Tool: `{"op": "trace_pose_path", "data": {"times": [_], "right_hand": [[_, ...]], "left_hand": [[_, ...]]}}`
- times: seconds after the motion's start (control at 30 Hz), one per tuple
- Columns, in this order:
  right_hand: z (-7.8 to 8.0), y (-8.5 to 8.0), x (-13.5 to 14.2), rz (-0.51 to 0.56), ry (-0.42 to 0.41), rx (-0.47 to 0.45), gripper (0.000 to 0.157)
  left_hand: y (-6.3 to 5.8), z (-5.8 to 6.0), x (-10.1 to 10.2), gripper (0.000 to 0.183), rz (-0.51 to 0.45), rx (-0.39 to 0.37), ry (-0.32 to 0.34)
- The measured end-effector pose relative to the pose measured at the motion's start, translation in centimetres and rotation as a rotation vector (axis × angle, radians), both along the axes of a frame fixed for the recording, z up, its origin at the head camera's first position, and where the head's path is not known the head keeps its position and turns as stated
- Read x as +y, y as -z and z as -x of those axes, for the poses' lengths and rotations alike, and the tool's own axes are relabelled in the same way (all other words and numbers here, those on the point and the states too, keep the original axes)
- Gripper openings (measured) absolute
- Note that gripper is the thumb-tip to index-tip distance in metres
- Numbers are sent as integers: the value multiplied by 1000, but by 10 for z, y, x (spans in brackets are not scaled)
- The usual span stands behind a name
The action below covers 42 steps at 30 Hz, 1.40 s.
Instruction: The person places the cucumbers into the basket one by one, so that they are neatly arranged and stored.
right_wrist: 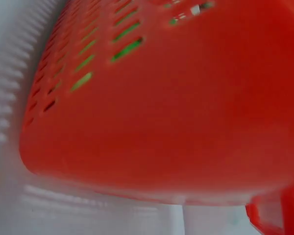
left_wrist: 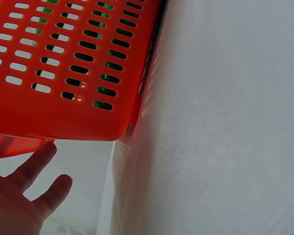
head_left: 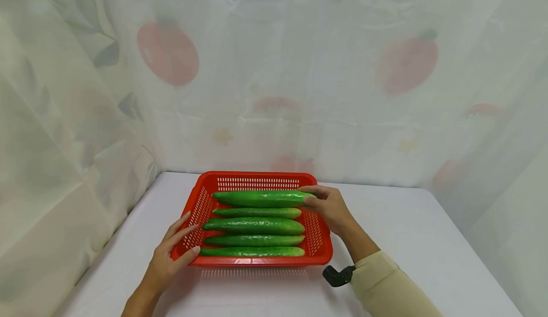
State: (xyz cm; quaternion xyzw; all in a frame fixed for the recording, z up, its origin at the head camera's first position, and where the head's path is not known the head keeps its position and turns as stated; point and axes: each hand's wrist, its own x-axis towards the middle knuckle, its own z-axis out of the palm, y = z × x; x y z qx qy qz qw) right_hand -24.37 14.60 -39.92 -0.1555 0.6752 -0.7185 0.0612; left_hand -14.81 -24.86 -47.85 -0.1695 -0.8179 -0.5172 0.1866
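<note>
A red plastic basket [head_left: 252,261] with slotted walls stands on the table, and several green cucumbers lie side by side in it. My right hand [head_left: 328,207] reaches over the right rim and pinches the right end of the farthest cucumber [head_left: 261,198], which looks higher than the others. At the basket's left side is my left hand [head_left: 168,259], fingers spread and fairly straight over the rim, thumb at the near left corner by the nearest cucumber [head_left: 252,251]. The left wrist view shows its fingers [left_wrist: 36,164] beside the rim. The right wrist view shows only the basket wall [right_wrist: 161,132], no hand.
The table [head_left: 385,226] has a white cover. Pale printed curtains [head_left: 325,79] hang behind and at the sides. A black device [head_left: 338,276] sits at the right wrist, by the beige sleeve [head_left: 389,283].
</note>
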Motion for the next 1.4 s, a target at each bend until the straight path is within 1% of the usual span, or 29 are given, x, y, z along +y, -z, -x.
{"op": "trace_pose_path", "data": {"times": [0.13,0.3,0.5,0.63,0.73,0.87,0.93,1.2,1.3,1.4], "right_hand": [[3,4,-5,-19,-19,-24,32],[7,4,-12,-53,-15,-67,32],[11,3,-21,-114,-7,-79,28],[15,4,-28,-170,-4,-82,26],[19,6,-33,-225,-12,-76,27],[21,9,-38,-310,-14,-76,30],[20,10,-39,-331,-6,-90,30],[17,9,-40,-338,40,-125,31],[16,9,-40,-319,61,-135,30],[15,10,-38,-273,85,-127,29]], "left_hand": [[0,0,0,46,-3,1,1],[0,-1,0,46,7,5,-13],[-2,-2,0,47,23,19,-32],[-2,-2,-2,46,28,16,-51],[-1,-3,-4,46,26,18,-57],[0,-2,-4,47,18,22,-43],[1,-2,-3,47,9,13,-40],[-1,-1,0,47,17,20,-26],[-2,-1,1,47,18,18,-30],[-3,-1,2,46,20,16,-28]]}}
